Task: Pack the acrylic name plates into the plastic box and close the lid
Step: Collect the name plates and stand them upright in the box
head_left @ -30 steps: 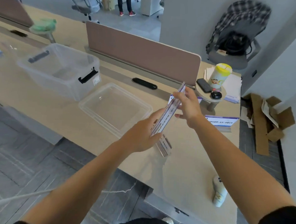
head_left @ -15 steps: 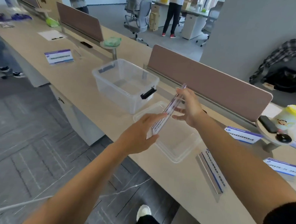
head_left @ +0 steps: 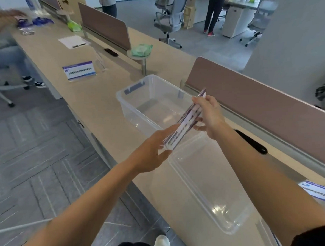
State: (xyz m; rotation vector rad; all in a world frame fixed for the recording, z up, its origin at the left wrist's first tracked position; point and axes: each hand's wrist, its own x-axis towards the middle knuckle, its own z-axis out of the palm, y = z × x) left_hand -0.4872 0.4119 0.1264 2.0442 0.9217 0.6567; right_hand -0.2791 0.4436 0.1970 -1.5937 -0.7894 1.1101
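Acrylic name plates (head_left: 187,122), white with purple bands of print, are pinched at both ends. The left hand (head_left: 153,152) grips the near end, its fingers (head_left: 167,132) curled along the upper edge and the thumb below. The right hand (head_left: 209,117) clasps the far end between upper and lower fingers. How many plates make up the bundle I cannot tell. It hangs in the air, tilted and edge-on, its far end over the near right corner of the clear plastic box (head_left: 129,112), whose top stands open. Just beside the box, toward the person, the clear lid (head_left: 211,189) lies flat on the beige tabletop (head_left: 96,98). Farther left a second name plate (head_left: 79,70) stands upright, and a third name plate (head_left: 316,189) shows at the right edge. A brown divider panel (head_left: 260,106) runs behind the box.
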